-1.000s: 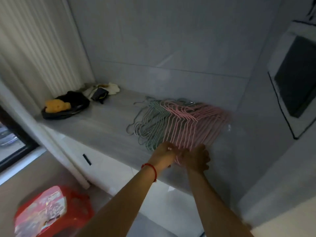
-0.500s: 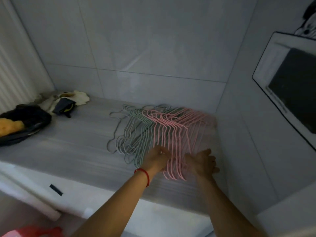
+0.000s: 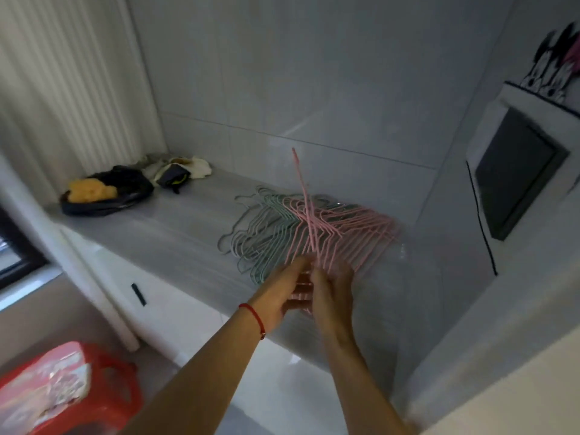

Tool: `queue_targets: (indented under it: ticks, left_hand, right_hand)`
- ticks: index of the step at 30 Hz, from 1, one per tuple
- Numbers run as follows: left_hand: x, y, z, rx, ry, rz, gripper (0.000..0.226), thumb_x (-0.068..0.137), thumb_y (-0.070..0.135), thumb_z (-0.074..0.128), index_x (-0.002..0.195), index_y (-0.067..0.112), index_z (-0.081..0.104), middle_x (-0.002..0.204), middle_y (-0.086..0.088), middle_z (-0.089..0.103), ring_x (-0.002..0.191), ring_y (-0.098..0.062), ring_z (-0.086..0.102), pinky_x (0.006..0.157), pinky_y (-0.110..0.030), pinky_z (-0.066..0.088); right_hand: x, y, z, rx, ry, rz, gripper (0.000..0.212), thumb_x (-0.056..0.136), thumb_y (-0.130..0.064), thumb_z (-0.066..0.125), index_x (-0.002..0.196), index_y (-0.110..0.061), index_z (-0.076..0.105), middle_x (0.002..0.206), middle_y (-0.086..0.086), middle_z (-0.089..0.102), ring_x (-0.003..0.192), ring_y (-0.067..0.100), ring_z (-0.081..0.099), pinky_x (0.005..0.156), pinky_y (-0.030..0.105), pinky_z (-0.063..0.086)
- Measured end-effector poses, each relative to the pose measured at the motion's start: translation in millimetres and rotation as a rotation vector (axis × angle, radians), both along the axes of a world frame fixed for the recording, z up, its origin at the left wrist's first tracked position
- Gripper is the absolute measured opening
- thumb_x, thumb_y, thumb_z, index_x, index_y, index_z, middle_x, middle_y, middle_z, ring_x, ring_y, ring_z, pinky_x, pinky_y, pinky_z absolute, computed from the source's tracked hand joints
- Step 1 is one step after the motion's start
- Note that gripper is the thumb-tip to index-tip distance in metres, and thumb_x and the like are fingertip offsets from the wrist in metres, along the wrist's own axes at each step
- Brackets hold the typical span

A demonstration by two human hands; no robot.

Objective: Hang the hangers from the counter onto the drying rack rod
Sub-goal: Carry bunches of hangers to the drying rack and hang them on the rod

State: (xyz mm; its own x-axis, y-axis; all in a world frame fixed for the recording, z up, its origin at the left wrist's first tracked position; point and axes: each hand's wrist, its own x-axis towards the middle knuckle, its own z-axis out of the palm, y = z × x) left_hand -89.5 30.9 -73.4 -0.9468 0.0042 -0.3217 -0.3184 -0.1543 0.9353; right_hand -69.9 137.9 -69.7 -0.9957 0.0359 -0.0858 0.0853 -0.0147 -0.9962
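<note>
A fanned pile of wire hangers lies on the grey counter (image 3: 163, 246): green hangers (image 3: 266, 227) on the left, pink hangers (image 3: 354, 230) on the right. One or two pink hangers (image 3: 303, 196) stand tilted up out of the pile, their far end raised toward the wall. My left hand (image 3: 284, 290), with a red string on the wrist, and my right hand (image 3: 332, 290) meet at the near edge of the pink pile, fingers curled round the raised hangers' near ends. The drying rack rod is out of view.
A dark basin with an orange sponge (image 3: 94, 189) and crumpled cloths (image 3: 179, 171) sit at the counter's far left. A red plastic stool (image 3: 66, 390) stands on the floor below. A dark-fronted appliance (image 3: 518, 174) is on the right, a curtain on the left.
Both hands closed together on the pink pile's near edge and tipped one or two pink hangers upright. The camera view swung back left and down.
</note>
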Motion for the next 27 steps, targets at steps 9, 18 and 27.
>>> queue_targets:
  ticks: [9, 18, 27]
  left_hand:
    - [149.5, 9.0, -4.9, 0.101, -0.043, 0.337, 0.031, 0.09, 0.04, 0.072, 0.111, 0.018, 0.079, 0.107, -0.012, 0.075, 0.097, -0.022, 0.071, 0.079, -0.035, 0.058]
    - [348.1, -9.6, -27.2, 0.151, -0.155, 0.852, 0.049, 0.076, 0.036, 0.083, 0.114, 0.007, 0.07, 0.109, -0.016, 0.074, 0.097, -0.031, 0.071, 0.091, -0.044, 0.057]
    - [575.8, 15.4, -37.2, 0.311, -0.307, 1.132, 0.051, 0.085, 0.045, 0.071, 0.114, 0.004, 0.06, 0.094, -0.012, 0.073, 0.062, -0.017, 0.053, 0.057, -0.027, 0.043]
  right_hand:
    - [97.0, 17.8, -23.5, 0.239, 0.216, 0.587, 0.022, 0.102, -0.023, 0.051, 0.121, -0.031, 0.045, 0.087, -0.011, 0.073, 0.075, -0.003, 0.068, 0.066, 0.02, 0.053]
    - [202.6, -19.1, -9.5, 0.376, 0.295, 1.075, 0.018, 0.1, -0.031, 0.057, 0.118, -0.033, 0.051, 0.107, -0.014, 0.064, 0.085, -0.006, 0.06, 0.064, 0.006, 0.043]
    - [377.9, -69.7, -20.1, 0.371, 0.376, 1.384, 0.016, 0.096, -0.015, 0.057, 0.103, -0.027, 0.064, 0.099, -0.01, 0.068, 0.091, 0.008, 0.066, 0.067, 0.016, 0.049]
